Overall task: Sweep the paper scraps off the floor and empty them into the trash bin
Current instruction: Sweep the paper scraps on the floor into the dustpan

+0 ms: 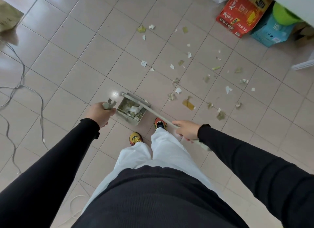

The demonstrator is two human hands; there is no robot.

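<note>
While your left hand point(99, 114) grips the dustpan point(136, 121) handle to steady it, your right hand point(186, 130) grips the broom point(156, 113), head at its mouth. More paper scraps point(188, 105) litter centre right.

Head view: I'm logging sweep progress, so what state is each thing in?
Dustpan: holds a pile of scraps.
Broom: head at the dustpan's far edge.
Paper scraps: many scattered on the tiles, unswept.
Left hand: grips the dustpan handle.
Right hand: grips the broom.
</note>
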